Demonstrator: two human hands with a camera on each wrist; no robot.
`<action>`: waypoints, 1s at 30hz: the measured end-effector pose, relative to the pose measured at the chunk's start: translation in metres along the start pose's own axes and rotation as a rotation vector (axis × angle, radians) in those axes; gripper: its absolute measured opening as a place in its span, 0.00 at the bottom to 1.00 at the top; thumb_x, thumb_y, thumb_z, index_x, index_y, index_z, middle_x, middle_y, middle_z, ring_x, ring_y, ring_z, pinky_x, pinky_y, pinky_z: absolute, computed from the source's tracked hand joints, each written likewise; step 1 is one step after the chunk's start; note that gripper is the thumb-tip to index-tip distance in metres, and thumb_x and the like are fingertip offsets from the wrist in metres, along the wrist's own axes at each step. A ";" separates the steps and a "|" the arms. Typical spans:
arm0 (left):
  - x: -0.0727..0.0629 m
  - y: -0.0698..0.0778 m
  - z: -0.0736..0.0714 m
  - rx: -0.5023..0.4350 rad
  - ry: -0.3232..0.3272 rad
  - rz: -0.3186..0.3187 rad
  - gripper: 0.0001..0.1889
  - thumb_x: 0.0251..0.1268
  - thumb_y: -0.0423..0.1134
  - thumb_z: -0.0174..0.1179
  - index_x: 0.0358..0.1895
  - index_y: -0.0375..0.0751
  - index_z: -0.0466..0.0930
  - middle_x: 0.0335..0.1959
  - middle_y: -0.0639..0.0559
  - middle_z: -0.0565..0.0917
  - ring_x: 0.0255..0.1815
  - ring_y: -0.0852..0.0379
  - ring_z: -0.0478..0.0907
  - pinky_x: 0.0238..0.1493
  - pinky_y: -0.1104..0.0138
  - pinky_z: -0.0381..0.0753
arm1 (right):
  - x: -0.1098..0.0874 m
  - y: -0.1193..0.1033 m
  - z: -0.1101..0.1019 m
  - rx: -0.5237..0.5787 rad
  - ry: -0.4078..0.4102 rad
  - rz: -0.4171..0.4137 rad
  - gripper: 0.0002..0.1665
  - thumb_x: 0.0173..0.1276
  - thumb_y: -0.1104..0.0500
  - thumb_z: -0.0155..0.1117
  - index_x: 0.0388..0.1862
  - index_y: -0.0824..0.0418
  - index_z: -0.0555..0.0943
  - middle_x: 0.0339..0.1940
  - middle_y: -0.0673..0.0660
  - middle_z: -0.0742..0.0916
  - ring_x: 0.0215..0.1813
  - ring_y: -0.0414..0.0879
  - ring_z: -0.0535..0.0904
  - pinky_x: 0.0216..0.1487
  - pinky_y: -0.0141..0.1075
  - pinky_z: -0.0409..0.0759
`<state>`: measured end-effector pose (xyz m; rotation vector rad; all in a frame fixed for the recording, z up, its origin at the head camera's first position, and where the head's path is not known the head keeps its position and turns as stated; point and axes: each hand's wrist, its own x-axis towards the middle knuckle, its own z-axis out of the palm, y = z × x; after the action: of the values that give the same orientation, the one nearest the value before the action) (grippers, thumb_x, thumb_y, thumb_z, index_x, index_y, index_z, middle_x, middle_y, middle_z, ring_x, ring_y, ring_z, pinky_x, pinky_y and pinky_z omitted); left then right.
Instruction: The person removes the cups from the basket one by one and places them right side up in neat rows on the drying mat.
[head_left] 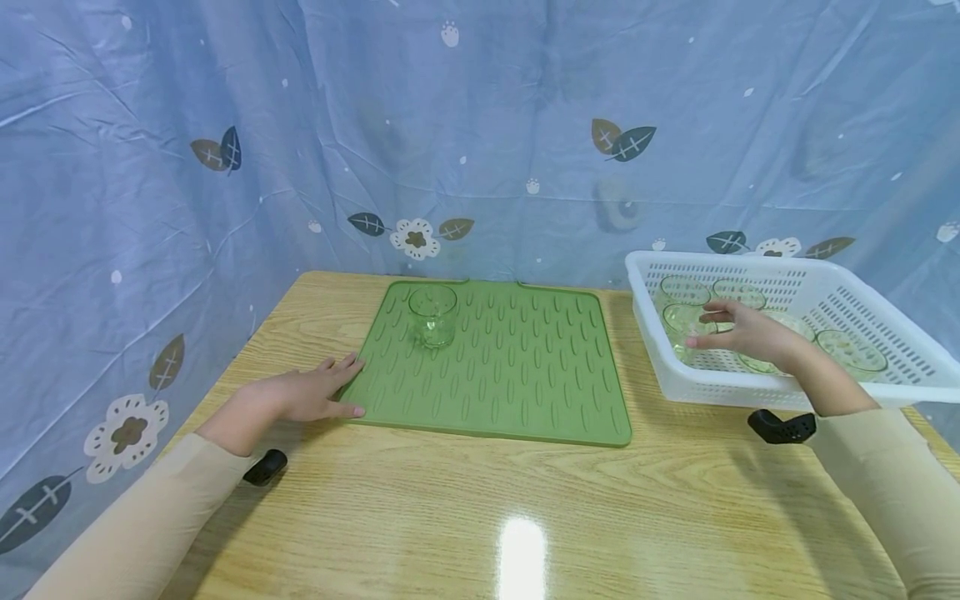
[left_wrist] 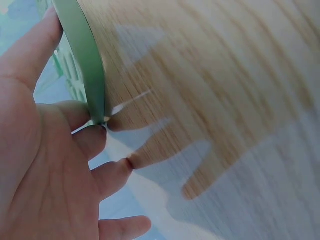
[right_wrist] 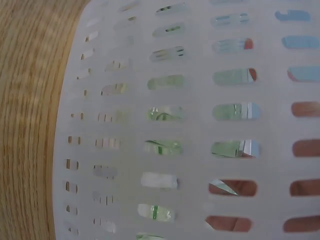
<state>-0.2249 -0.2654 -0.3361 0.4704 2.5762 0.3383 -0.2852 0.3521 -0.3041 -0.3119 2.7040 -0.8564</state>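
Observation:
My left hand (head_left: 315,393) rests at the left edge of a green drying mat (head_left: 517,367), fingers extended, with the thumb near the mat's front corner. In the left wrist view the mat's edge (left_wrist: 90,60) passes by the thumb and fingertips. A clear drinking glass (head_left: 433,317) stands on the mat's left part. At the right, my right hand (head_left: 750,333) reaches into a white basket (head_left: 652,367), thumb and bent fingers at the rim of a glass (head_left: 677,329). Whether they grip it cannot be made out; in the right wrist view the basket wall (right_wrist: 195,130) mostly covers them.
Several other clear glasses (head_left: 851,354) stand in the basket. The basket and mat lie on a wooden table (head_left: 420,508). A blue patterned curtain (head_left: 525,125) hangs behind the table and along its left side.

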 end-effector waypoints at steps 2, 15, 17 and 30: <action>0.000 -0.001 0.000 0.004 0.003 0.006 0.51 0.74 0.63 0.56 0.82 0.30 0.44 0.82 0.30 0.42 0.79 0.23 0.37 0.66 0.22 0.42 | 0.001 0.001 0.000 -0.001 -0.010 -0.001 0.56 0.75 0.48 0.67 0.78 0.82 0.46 0.73 0.84 0.62 0.70 0.81 0.60 0.62 0.70 0.69; 0.003 -0.003 0.001 -0.002 -0.001 0.010 0.51 0.74 0.63 0.56 0.83 0.30 0.43 0.82 0.30 0.40 0.79 0.24 0.36 0.66 0.23 0.41 | 0.010 0.014 0.004 -0.010 -0.066 -0.023 0.53 0.74 0.55 0.68 0.75 0.84 0.46 0.70 0.85 0.64 0.68 0.81 0.62 0.60 0.66 0.73; 0.002 -0.004 0.001 -0.001 0.001 0.013 0.52 0.74 0.63 0.56 0.82 0.30 0.43 0.82 0.30 0.40 0.79 0.23 0.36 0.66 0.22 0.41 | 0.011 0.014 0.006 -0.017 -0.073 -0.032 0.52 0.74 0.55 0.68 0.74 0.84 0.48 0.69 0.86 0.65 0.68 0.81 0.63 0.59 0.65 0.75; 0.002 -0.003 0.001 -0.002 -0.005 0.001 0.52 0.74 0.64 0.56 0.83 0.31 0.42 0.82 0.31 0.41 0.79 0.23 0.37 0.67 0.23 0.44 | 0.010 0.008 0.010 -0.021 -0.099 -0.019 0.49 0.77 0.47 0.63 0.76 0.79 0.53 0.72 0.82 0.61 0.67 0.77 0.67 0.60 0.64 0.74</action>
<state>-0.2272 -0.2671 -0.3386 0.4719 2.5704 0.3395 -0.2926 0.3504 -0.3189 -0.3753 2.6243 -0.7966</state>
